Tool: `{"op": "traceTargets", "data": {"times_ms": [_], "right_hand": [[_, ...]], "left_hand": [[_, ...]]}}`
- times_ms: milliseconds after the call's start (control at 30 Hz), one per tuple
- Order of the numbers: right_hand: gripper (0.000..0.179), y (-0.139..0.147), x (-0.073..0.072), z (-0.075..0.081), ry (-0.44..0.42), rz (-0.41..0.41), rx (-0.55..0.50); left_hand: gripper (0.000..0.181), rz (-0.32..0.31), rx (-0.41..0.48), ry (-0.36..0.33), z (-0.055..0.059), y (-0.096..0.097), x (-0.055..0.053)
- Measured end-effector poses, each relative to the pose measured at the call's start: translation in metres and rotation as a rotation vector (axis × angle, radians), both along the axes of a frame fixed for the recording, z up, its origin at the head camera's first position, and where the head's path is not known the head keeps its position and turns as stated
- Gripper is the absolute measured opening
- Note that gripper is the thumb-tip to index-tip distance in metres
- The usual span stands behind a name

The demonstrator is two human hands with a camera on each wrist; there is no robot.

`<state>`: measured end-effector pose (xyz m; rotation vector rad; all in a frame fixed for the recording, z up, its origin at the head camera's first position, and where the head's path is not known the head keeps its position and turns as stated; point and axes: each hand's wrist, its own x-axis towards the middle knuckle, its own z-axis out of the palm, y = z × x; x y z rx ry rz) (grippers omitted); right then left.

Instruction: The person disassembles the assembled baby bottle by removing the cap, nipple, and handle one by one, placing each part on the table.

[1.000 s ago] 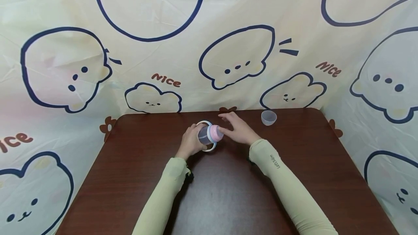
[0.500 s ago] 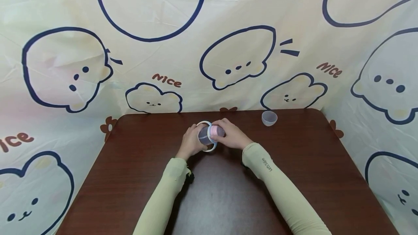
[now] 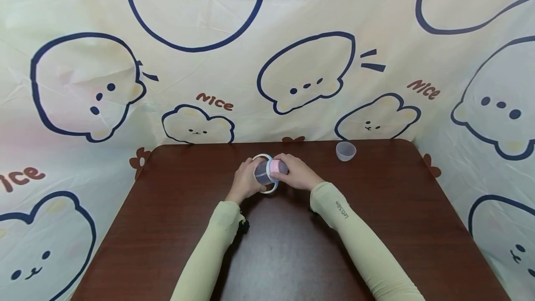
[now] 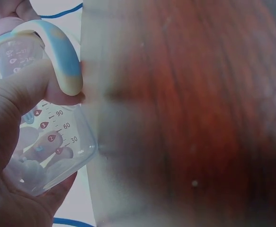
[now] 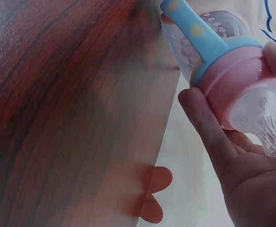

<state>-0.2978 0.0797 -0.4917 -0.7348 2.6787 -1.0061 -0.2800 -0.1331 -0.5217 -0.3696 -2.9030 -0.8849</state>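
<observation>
A clear baby bottle (image 3: 262, 173) with a blue-and-cream handle ring (image 4: 64, 52) is tilted sideways between both hands, its top toward the right. My left hand (image 3: 244, 181) grips the bottle's body, and its fingers show through the clear wall beside the printed volume marks in the left wrist view. Around the pink screw collar (image 5: 235, 75) curl the thumb and fingers of my right hand (image 3: 298, 173). From that collar a clear silicone nipple (image 5: 263, 120) points toward the right palm. The inside of the bottle shows no liquid in the left wrist view.
A small translucent cup-shaped cap (image 3: 345, 151) stands near the back edge of the dark brown table (image 3: 276, 254), to the right of the hands. A cloth backdrop (image 3: 234, 73) with cartoon drawings rises behind and along both sides of the table.
My right hand has come left from beside the bottle and taken hold of the pink collar. The left hand and the bottle have stayed nearly in place.
</observation>
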Motion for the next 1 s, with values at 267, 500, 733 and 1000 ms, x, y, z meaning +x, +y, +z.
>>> {"op": "traceTargets", "data": {"times_ms": [267,500,733,1000], "right_hand": [[0.06,0.0012,0.0025,-0.0007,0.03,0.013,0.015],[0.059,0.0049,0.0071,-0.0002,0.135,0.061,0.013],[0.064,0.0038,0.0053,-0.0014,0.172,0.075,0.017],[0.067,0.0049,0.0054,-0.0034,0.13,0.042,-0.004]], "left_hand": [[0.085,0.006,0.0,-0.014,-0.0004,0.0024,-0.0004],[0.085,-0.02,0.008,-0.025,0.0012,0.0027,-0.0026],[0.084,-0.01,0.001,-0.03,0.0006,-0.0007,-0.0027],[0.084,-0.019,0.003,-0.021,0.0009,-0.001,-0.002]]}}
